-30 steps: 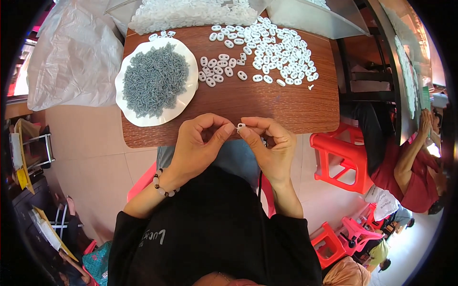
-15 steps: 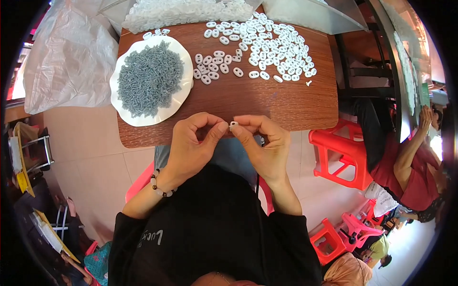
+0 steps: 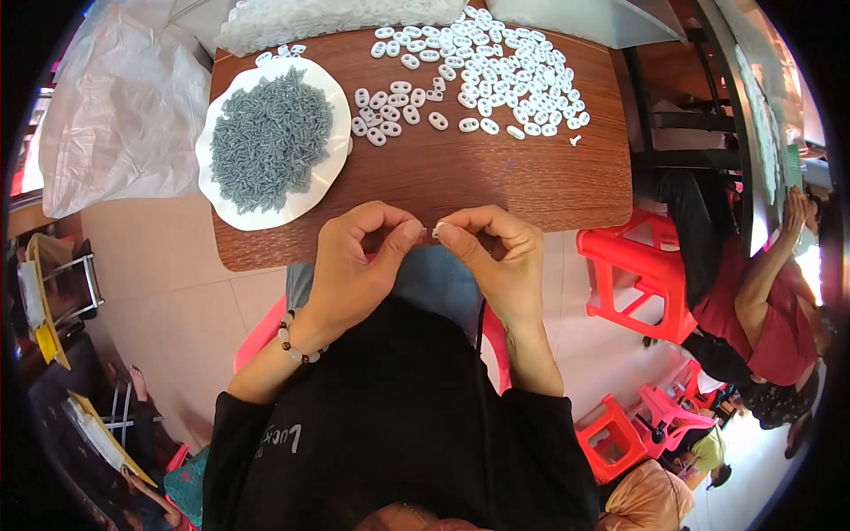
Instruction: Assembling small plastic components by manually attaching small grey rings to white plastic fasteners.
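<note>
Close to the table's near edge, my left hand (image 3: 361,258) and my right hand (image 3: 503,258) face each other, a small gap between their fingertips. The right thumb and forefinger pinch a small white plastic piece (image 3: 436,229), mostly covered by the fingers. My left thumb and forefinger are closed in a pinch too; what sits at their tips is too small to name. Beyond my hands, white oval pieces with two holes (image 3: 390,113) lie in a small group. A larger spread of such pieces (image 3: 505,75) covers the far right.
A white wavy-edged plate (image 3: 332,164) heaped with small grey screw-like parts (image 3: 270,142) stands at the table's left. Clear plastic parts (image 3: 336,22) fill a container at the back. A plastic bag (image 3: 119,115) hangs left; a red stool (image 3: 633,279) and a seated person (image 3: 761,310) are right.
The white piece has turned and shows less between my right fingers. My fingertips are slightly farther apart. The whole view has shifted a little.
</note>
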`<action>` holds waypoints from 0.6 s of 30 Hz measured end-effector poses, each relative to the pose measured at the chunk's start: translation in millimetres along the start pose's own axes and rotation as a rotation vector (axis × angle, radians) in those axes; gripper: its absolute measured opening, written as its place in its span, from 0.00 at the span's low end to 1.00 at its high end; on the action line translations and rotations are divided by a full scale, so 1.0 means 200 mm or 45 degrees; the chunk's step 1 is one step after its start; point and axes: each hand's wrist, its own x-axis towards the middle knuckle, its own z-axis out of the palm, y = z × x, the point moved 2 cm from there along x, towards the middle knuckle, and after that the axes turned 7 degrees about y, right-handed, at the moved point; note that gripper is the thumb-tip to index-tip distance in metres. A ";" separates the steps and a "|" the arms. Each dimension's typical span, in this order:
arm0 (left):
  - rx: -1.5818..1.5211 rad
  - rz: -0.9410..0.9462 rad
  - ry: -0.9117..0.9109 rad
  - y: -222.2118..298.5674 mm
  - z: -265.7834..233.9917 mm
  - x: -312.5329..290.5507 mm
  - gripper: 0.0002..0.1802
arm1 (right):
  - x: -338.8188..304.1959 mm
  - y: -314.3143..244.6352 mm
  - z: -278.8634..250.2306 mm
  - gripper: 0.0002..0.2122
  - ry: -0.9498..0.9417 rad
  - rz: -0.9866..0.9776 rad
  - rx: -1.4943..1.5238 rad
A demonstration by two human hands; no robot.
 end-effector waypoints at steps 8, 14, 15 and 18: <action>0.013 0.012 -0.013 0.02 -0.01 0.00 0.08 | -0.02 -0.04 0.02 0.04 0.045 -0.069 -0.128; 0.103 -0.076 -0.078 0.05 -0.02 -0.01 0.09 | -0.01 -0.03 0.04 0.03 0.064 -0.114 -0.142; 0.107 -0.072 -0.075 0.05 -0.02 -0.01 0.09 | -0.01 -0.03 0.04 0.03 0.055 -0.137 -0.176; 0.123 -0.064 -0.074 0.06 -0.02 -0.01 0.09 | -0.01 -0.04 0.04 0.03 0.058 -0.174 -0.228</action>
